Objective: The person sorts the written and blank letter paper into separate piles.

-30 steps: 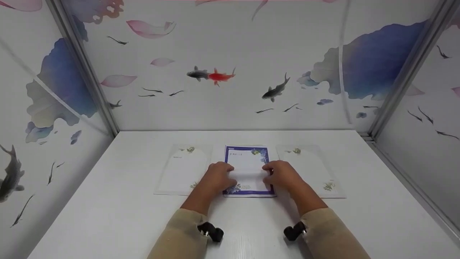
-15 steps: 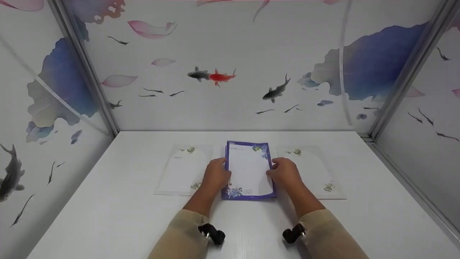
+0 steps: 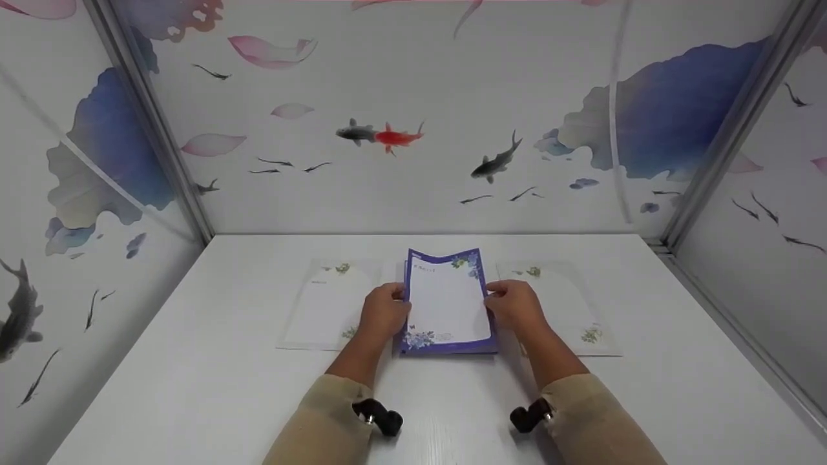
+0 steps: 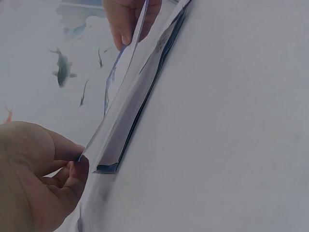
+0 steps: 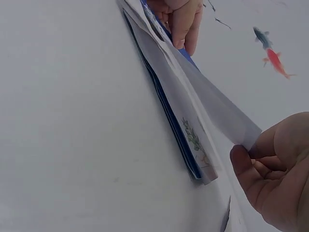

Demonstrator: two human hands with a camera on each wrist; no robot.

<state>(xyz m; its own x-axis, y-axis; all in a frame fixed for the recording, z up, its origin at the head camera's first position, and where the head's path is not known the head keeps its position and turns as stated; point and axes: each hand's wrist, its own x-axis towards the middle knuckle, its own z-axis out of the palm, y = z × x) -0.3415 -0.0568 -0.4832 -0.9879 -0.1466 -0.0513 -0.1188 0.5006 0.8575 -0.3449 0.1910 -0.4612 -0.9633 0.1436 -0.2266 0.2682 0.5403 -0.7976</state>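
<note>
A letter-paper sheet (image 3: 446, 297) with a purple-blue border and printed blue flowers is raised at a tilt in the middle of the table, its top edge dipping in a curve. My left hand (image 3: 384, 310) pinches its left edge between thumb and fingers. On the opposite edge, my right hand (image 3: 517, 307) does the same. Under it lies a layered stack of papers (image 4: 130, 116), dark blue along its edge; a green plant print shows on the stack (image 5: 193, 137) in the right wrist view. Both wrist views show a gap between the lifted sheet and the stack.
Flat on the white table (image 3: 194, 361) lie two pale sheets with green flower prints: a left sheet (image 3: 316, 310), partly behind my left arm, and a right sheet (image 3: 555, 303), partly behind my right hand. Patterned panels (image 3: 413, 187) enclose the table at back and sides.
My hands have shifted from lying over the sheet's sides, where a pale band crossed it, to gripping its edges. The sheet has risen off the stack, and its top edge now curves.
</note>
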